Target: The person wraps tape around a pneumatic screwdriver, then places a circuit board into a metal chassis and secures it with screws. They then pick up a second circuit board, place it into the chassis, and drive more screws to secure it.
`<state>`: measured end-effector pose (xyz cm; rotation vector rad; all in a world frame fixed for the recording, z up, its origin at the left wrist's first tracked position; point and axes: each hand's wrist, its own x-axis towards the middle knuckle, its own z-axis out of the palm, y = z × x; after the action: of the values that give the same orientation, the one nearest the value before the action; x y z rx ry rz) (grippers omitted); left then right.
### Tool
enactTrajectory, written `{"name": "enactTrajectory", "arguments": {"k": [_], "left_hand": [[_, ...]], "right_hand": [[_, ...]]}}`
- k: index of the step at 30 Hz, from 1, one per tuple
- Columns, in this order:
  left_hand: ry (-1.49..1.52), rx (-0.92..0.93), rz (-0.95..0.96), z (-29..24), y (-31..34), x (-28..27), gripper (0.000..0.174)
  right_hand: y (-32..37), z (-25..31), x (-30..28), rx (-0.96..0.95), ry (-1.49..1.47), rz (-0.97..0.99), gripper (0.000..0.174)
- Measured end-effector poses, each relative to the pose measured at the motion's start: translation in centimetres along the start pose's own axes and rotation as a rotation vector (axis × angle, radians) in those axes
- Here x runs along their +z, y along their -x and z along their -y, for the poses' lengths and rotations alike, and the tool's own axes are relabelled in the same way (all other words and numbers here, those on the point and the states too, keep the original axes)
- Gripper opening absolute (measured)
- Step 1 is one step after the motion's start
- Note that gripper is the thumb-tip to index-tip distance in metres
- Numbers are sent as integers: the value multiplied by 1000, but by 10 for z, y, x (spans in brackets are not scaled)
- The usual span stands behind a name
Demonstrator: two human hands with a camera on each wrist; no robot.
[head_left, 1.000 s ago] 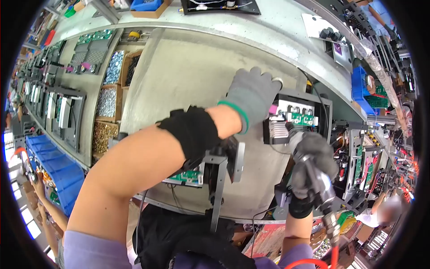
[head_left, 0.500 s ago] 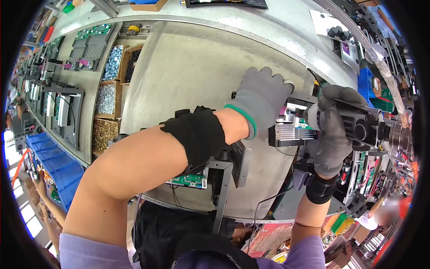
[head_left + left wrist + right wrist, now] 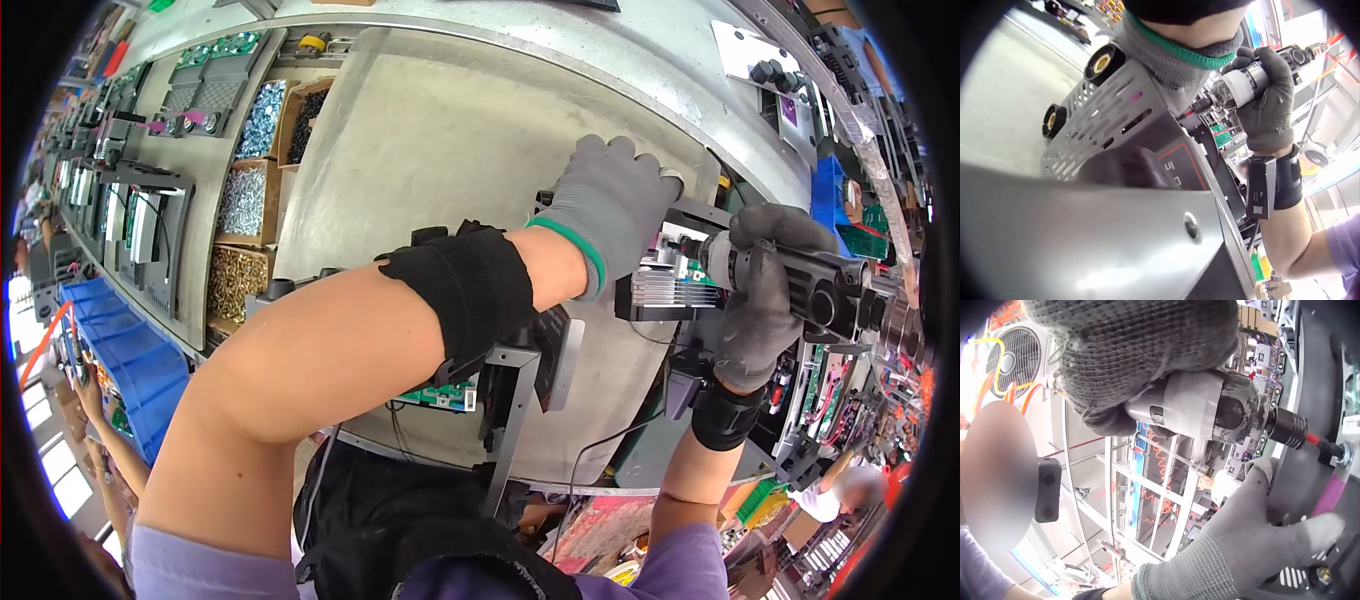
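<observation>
My gloved right hand (image 3: 758, 310) grips a powered screwdriver (image 3: 1194, 403), its barrel wrapped in pale tape. The red-banded bit (image 3: 1316, 440) points into the chassis and meets a small metal fastener (image 3: 1344, 454). My gloved left hand (image 3: 612, 205) holds the dark metal chassis (image 3: 1107, 115) by its slotted wall, thumb (image 3: 1325, 531) stretched over it; in the head view most of its fingertips are hidden. Round black feet (image 3: 1104, 64) with brass centres stick out from that wall. Inside the chassis are a finned heat sink (image 3: 668, 292) and a green circuit board (image 3: 1221, 134).
Boxes of screws (image 3: 245, 200) stand left of the bare metal worktop (image 3: 430, 150). A bracketed unit (image 3: 515, 385) stands below my left forearm. Blue bins (image 3: 120, 350) are at the lower left; a cable (image 3: 590, 445) hangs over the front edge.
My right hand has risen with the screwdriver, from pointing down toward my body to lying level at the chassis's right side. My left hand keeps its hold on the chassis.
</observation>
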<state>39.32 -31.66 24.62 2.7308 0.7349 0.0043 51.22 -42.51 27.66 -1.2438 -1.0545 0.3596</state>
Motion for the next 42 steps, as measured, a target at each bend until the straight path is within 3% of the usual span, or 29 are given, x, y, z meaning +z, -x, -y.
{"name": "enactTrajectory", "arguments": {"k": [7, 9, 15, 22, 24, 30, 32, 34, 36, 38, 41, 42], "left_hand": [[-19, -3, -36, 1, -1, 2, 38], [-19, 1, -53, 0, 0, 4, 38], [-35, 1, 1, -1, 2, -2, 35], [-110, 3, -63, -1, 1, 3, 36], [-120, 10, -64, -1, 0, 4, 36], [-140, 1, -99, -2, -1, 8, 37], [-156, -7, -91, -3, -1, 8, 38], [-160, -11, -74, -4, -2, 7, 39], [-166, -11, -57, -6, -2, 5, 40], [-198, -18, -92, -8, 0, 4, 38], [-216, -12, -113, -12, -8, 11, 42], [-225, 20, -113, -11, -12, 13, 42]], "right_hand": [[-2, 1, -8, -18, 27, 63, 27], [1, 3, -4, 19, -14, -59, 24], [1, -1, -7, -5, -29, -3, 26], [-1, 5, -4, 7, -62, -10, 28], [-4, 11, 0, 56, 100, -11, 27], [-6, 3, -14, 52, 19, 101, 43], [-12, 16, -9, 208, -53, 147, 27], [-11, 7, -12, 192, -2, 104, 31], [-11, -9, -23, 21, -5, 167, 36], [-5, -36, -45, 54, 78, 120, 38], [-15, 1, -32, 127, 277, 171, 39], [-19, 21, -27, 104, 68, 128, 38]]}}
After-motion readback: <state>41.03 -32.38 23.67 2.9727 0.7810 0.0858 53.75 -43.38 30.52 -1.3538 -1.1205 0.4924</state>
